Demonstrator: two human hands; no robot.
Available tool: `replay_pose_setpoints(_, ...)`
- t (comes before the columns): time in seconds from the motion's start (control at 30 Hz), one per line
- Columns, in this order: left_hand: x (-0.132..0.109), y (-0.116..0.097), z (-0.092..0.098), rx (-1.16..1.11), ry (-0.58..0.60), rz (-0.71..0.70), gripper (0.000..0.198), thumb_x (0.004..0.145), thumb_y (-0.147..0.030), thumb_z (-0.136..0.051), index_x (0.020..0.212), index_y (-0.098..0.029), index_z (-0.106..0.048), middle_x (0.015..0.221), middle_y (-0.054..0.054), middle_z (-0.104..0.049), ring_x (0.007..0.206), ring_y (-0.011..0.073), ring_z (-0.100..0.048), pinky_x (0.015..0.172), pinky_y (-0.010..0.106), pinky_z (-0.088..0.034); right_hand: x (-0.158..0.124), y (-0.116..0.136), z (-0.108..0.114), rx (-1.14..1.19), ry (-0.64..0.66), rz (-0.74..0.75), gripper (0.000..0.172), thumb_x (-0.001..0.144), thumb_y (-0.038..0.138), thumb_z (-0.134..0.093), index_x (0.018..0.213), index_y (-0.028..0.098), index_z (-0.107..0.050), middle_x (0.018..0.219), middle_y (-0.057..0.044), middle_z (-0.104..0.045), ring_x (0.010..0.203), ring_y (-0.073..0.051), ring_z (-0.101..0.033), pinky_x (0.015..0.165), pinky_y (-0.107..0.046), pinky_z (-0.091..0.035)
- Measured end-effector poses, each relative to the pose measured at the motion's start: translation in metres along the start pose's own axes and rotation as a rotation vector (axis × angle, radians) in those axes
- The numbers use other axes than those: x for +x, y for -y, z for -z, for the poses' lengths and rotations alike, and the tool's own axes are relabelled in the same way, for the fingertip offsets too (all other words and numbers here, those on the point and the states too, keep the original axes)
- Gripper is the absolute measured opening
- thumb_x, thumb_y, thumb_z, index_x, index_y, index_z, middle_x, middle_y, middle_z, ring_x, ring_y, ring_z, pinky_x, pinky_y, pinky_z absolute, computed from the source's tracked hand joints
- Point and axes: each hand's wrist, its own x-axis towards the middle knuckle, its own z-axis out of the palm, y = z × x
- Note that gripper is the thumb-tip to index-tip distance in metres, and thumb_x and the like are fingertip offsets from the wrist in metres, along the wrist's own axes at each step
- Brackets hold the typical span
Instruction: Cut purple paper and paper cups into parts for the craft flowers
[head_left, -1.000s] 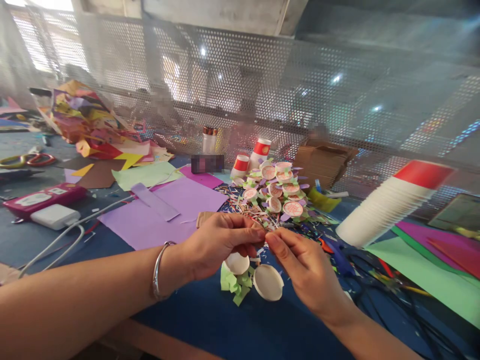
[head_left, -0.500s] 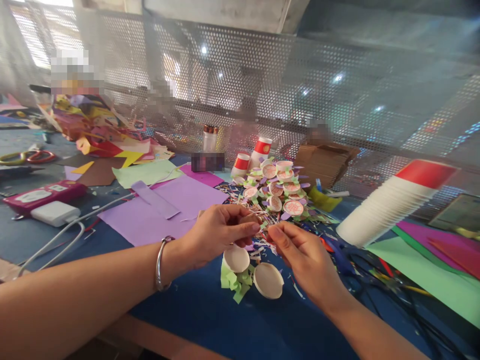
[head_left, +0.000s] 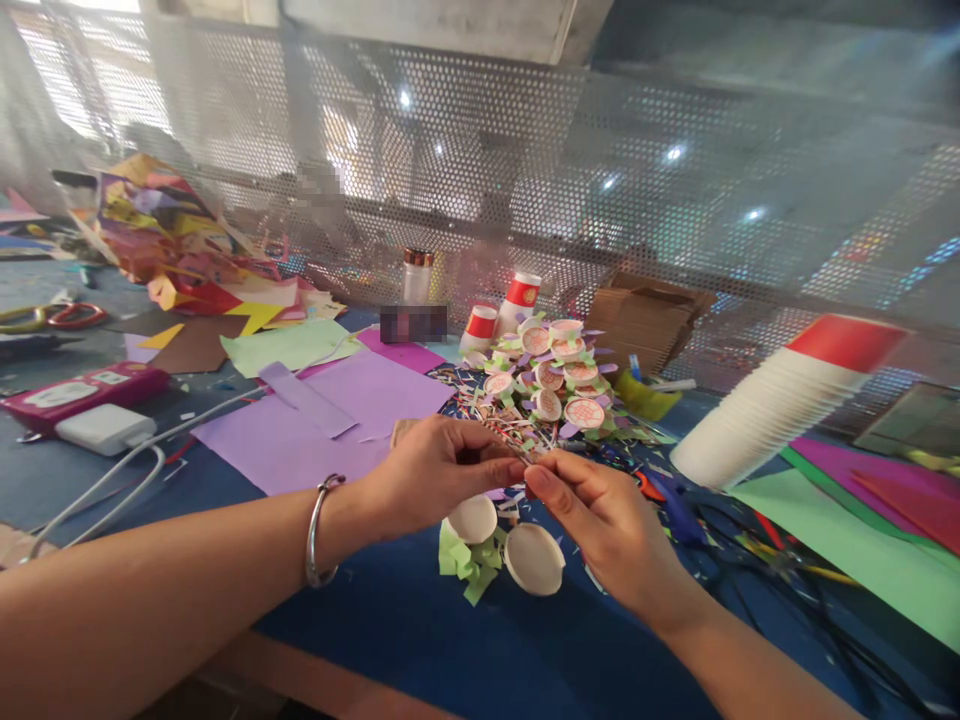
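Observation:
My left hand (head_left: 457, 465) and my right hand (head_left: 589, 500) meet over the middle of the table, both pinched, thumbs against fingers. Whatever lies between their fingertips is too small to name; a thin dark sliver shows there. Just below them rest two pale round paper discs with raised rims, a smaller disc (head_left: 472, 519) and a larger disc (head_left: 533, 559). Light green paper pieces (head_left: 469, 565) lie beside and under the smaller one. Behind my hands rises a heap of cup-bottom discs (head_left: 550, 375) with orange-red drawings and green and purple paper tabs. Paper shreds surround the heap.
On the right leans a stack of paper cups (head_left: 780, 405) near green paper (head_left: 862, 545) and dark cables (head_left: 810, 610). Purple paper (head_left: 375, 395) and a magenta box (head_left: 86, 395) with a white charger (head_left: 105, 425) lie left. Behind stands a perforated metal screen (head_left: 480, 150).
My hands have come together, the fingertips now meeting where a small gap was. The right hand has moved slightly left and down. The discs and paper stay where they were.

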Motion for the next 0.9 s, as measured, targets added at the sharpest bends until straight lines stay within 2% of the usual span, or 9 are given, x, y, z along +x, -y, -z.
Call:
replay_pose_setpoints(0.17, 0.0, -0.002, -0.002, -0.032, 0.057, -0.001, 0.041, 0.085, -0.042, -0.066, 0.058, -0.016, -0.048, 0.056, -0.006, -0.038, 0.053, 0.0069, -0.032, 0.049, 0.022, -0.024, -0.001, 0.002, 0.0, -0.038, -0.006, 0.037, 0.042, 0.097, 0.053, -0.049, 0.071, 0.02, -0.055, 0.064, 0.003, -0.043, 0.061, -0.013, -0.04, 0.055, -0.027, -0.032)
replay_pose_setpoints(0.3, 0.0, -0.003, -0.003, -0.029, 0.045, 0.038, 0.031, 0.086, -0.039, -0.065, 0.066, -0.016, -0.057, 0.059, -0.004, -0.045, 0.055, 0.0077, -0.038, 0.051, 0.022, -0.027, -0.001, 0.003, 0.0, -0.041, 0.0, 0.035, 0.043, 0.098, 0.054, -0.047, 0.071, 0.021, -0.056, 0.064, 0.003, -0.044, 0.061, -0.014, -0.041, 0.056, -0.027, -0.033)
replay_pose_setpoints(0.43, -0.002, -0.002, -0.003, -0.143, 0.014, 0.078, 0.027, 0.083, -0.039, -0.069, 0.073, -0.015, -0.064, 0.063, -0.003, -0.053, 0.057, 0.0086, -0.044, 0.054, 0.023, -0.032, 0.0, 0.003, 0.0, -0.055, -0.018, 0.04, 0.044, 0.098, 0.054, -0.047, 0.07, 0.021, -0.054, 0.063, 0.002, -0.045, 0.06, -0.014, -0.041, 0.056, -0.028, -0.032)
replay_pose_setpoints(0.7, -0.001, 0.002, -0.005, -0.301, -0.011, 0.059, 0.025, 0.079, -0.034, -0.073, 0.069, -0.012, -0.066, 0.062, -0.003, -0.052, 0.058, 0.0076, -0.042, 0.056, 0.023, -0.032, -0.001, 0.003, -0.004, -0.018, -0.045, 0.038, 0.046, 0.099, 0.053, -0.046, 0.065, 0.021, -0.044, 0.061, 0.005, -0.037, 0.055, -0.012, -0.034, 0.051, -0.027, -0.028)
replay_pose_setpoints(0.9, -0.001, 0.003, -0.011, -0.373, -0.046, 0.023, 0.027, 0.082, -0.032, -0.071, 0.066, -0.012, -0.062, 0.06, -0.004, -0.051, 0.056, 0.0064, -0.041, 0.054, 0.022, -0.03, -0.003, 0.002, -0.003, 0.053, -0.032, 0.003, 0.045, 0.098, 0.053, -0.048, 0.067, 0.021, -0.045, 0.061, 0.006, -0.035, 0.054, -0.011, -0.03, 0.049, -0.026, -0.026)
